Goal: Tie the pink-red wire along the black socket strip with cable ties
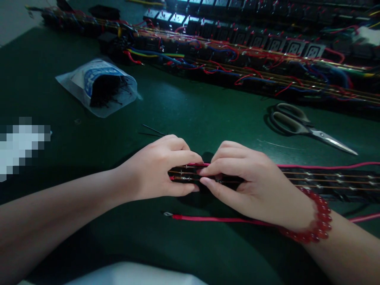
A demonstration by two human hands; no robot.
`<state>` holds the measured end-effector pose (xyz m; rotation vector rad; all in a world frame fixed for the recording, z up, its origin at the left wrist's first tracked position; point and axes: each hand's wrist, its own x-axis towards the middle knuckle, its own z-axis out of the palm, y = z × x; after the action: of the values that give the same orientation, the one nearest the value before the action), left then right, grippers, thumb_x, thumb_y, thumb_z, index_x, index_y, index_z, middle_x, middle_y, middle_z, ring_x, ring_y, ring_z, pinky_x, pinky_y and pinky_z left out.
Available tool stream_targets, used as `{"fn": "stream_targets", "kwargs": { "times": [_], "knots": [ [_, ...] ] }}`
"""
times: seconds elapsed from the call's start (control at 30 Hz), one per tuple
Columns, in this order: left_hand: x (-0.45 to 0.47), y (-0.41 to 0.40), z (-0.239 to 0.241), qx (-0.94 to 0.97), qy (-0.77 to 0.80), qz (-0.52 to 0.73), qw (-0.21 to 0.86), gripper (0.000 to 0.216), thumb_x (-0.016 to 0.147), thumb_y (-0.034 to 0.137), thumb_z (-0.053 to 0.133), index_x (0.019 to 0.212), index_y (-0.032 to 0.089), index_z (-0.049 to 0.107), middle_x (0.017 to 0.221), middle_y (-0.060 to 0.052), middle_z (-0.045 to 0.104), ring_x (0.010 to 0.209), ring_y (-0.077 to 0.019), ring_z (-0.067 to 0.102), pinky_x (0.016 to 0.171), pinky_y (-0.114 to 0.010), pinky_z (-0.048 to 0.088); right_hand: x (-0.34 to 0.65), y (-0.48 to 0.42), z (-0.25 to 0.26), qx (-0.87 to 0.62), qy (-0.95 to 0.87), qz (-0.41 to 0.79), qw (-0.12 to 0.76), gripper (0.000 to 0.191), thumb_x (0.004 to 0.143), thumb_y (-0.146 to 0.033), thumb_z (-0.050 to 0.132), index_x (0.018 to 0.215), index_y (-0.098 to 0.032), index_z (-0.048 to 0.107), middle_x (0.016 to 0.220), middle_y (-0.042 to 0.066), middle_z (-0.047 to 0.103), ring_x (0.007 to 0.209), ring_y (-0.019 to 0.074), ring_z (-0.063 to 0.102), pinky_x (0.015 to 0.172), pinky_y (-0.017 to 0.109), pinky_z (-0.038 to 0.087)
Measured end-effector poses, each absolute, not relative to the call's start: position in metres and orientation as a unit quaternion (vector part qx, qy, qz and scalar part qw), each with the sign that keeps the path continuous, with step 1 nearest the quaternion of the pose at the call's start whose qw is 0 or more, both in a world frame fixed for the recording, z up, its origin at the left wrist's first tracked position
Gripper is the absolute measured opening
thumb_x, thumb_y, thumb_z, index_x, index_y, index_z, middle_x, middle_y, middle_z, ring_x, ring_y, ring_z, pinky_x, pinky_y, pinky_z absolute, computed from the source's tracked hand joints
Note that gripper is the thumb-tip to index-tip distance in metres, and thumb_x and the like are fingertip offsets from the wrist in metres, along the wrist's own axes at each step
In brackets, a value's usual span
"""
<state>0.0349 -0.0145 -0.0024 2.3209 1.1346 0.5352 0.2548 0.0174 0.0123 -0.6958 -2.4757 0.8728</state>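
Observation:
A black socket strip [323, 183] with bare copper wires along its back runs from the right edge to between my hands. My left hand [157, 166] is closed around its near-left end, thumb and fingers on opposite sides. Over the same end, my right hand [246, 174] pinches thumb and forefinger together; whatever is between them is too small to make out. A red wire [320, 165] lies along the strip's far side. Closer to me, a second red wire [213, 218] with a metal terminal on its end passes under my right wrist.
Black cable ties [152, 130] lie beyond my left hand, near an open plastic bag [80, 85] of more. Scissors [308, 126] rest at the right. More wired socket strips [213, 63] line the back of the green table [184, 99]. A blurred-out patch [20, 146] covers something at left.

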Motion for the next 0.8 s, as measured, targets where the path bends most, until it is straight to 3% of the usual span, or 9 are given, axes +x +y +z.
{"fn": "stream_targets", "kwargs": {
  "times": [0.43,0.7,0.8],
  "knots": [
    [0.0351,-0.0161,-0.0056,0.85,0.424,0.199,0.242,0.031,0.083,0.032,0.07,0.111,0.021,0.07,0.098,-0.003,0.073,0.088,-0.0172,0.064,0.079,-0.029,0.05,0.2552,0.0158,0.0151,-0.237,-0.892,0.328,0.204,0.015,0.074,-0.025,0.069,0.086,-0.017,0.072,0.072,0.005,0.067,0.067,0.0165,0.053,0.058,0.031,0.047],
    [0.0338,-0.0152,-0.0061,0.86,0.416,0.191,0.225,0.031,0.084,0.034,0.068,0.112,0.022,0.07,0.096,-0.003,0.074,0.085,-0.0167,0.065,0.077,-0.029,0.049,0.2538,0.0158,0.0143,-0.236,-0.904,0.304,0.187,0.018,0.071,-0.025,0.072,0.088,-0.018,0.07,0.073,0.004,0.067,0.069,0.0167,0.054,0.06,0.031,0.047],
    [0.0343,-0.0153,-0.0068,0.863,0.414,0.193,0.216,0.029,0.084,0.034,0.067,0.11,0.022,0.07,0.095,-0.002,0.074,0.084,-0.0166,0.065,0.077,-0.028,0.049,0.253,0.0161,0.0133,-0.234,-0.91,0.287,0.186,0.01,0.076,-0.024,0.07,0.085,-0.018,0.069,0.073,0.003,0.067,0.069,0.0161,0.054,0.06,0.03,0.046]
  ]
}}
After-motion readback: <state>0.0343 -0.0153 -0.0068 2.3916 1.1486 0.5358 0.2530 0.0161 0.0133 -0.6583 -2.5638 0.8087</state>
